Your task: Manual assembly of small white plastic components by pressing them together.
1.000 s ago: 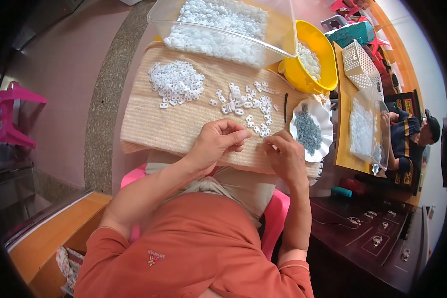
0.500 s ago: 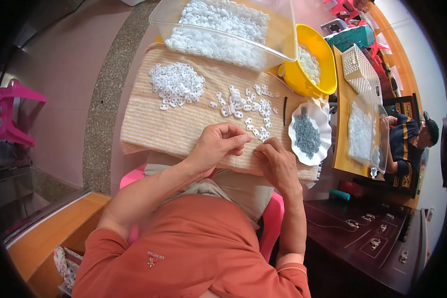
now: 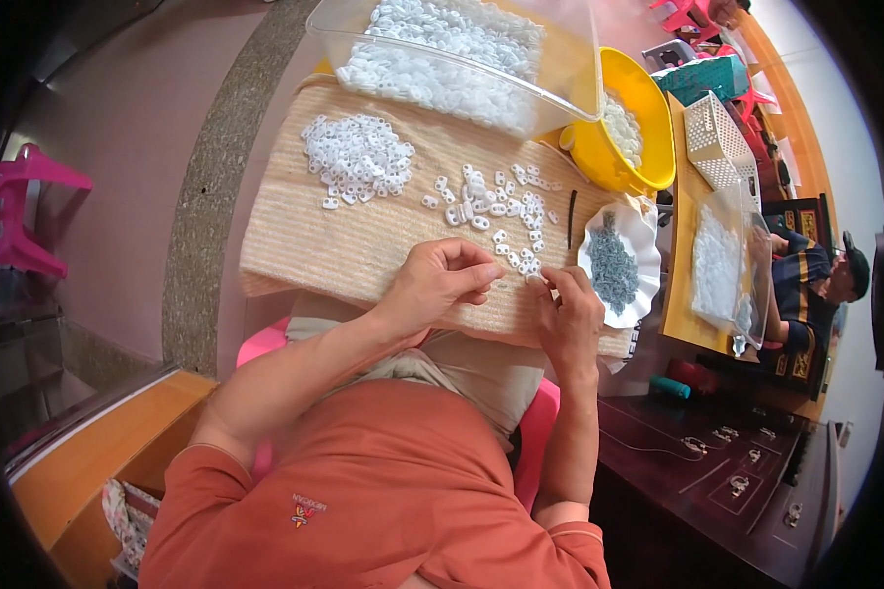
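My left hand (image 3: 447, 280) hovers over the near part of the striped cloth (image 3: 314, 240), thumb and forefinger pinched together. Whatever lies between those fingertips is too small to make out. To its right, my right hand (image 3: 570, 309) has its fingers bent, the tips closed on a small white two-hole plastic piece (image 3: 533, 280). Just beyond the fingertips lie several loose white pieces (image 3: 527, 263), part of a scattered group (image 3: 476, 201). A white wavy-edged dish (image 3: 644, 280) of small dark grey bits (image 3: 613, 275) stands right of my right hand.
A denser heap of white pieces (image 3: 357, 159) lies at the cloth's far left. Behind stand a clear plastic bin (image 3: 565, 88) of white parts and a yellow basin (image 3: 650, 147). A thin black strip (image 3: 572, 218) lies near the dish. Another person (image 3: 805, 275) sits at the right.
My right hand has moved right and slightly away from me, toward the loose white pieces, widening the gap between the hands. My left hand stays pinched and has barely moved.
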`<act>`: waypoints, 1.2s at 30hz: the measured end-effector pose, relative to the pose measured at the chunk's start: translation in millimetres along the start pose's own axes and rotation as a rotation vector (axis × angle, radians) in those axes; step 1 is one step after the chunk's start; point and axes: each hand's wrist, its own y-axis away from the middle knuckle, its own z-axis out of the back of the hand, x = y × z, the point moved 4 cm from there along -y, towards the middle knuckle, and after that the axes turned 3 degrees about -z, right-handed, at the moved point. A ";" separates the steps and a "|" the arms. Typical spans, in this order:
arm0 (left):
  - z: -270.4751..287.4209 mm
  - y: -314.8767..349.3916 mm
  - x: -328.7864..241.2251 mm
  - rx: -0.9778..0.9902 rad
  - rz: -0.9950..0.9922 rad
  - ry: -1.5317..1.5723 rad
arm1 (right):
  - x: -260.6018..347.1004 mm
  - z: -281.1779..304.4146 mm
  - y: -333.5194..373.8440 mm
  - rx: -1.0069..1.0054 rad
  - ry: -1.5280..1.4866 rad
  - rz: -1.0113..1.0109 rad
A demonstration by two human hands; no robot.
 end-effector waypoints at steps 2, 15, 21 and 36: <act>-1.1 -0.5 0.6 0.004 -0.003 0.009 | -3.9 -2.1 1.6 -0.021 0.044 -0.017; 0.1 -1.5 2.9 -0.001 -0.008 -0.017 | -21.4 -10.9 9.0 0.044 -0.205 -0.095; -10.2 0.9 2.5 0.075 -0.097 -0.133 | -9.3 -13.4 12.8 0.104 -0.575 -0.225; -2.5 0.2 -3.3 0.036 -0.078 -0.013 | 28.0 -12.9 -4.3 0.183 -0.248 0.131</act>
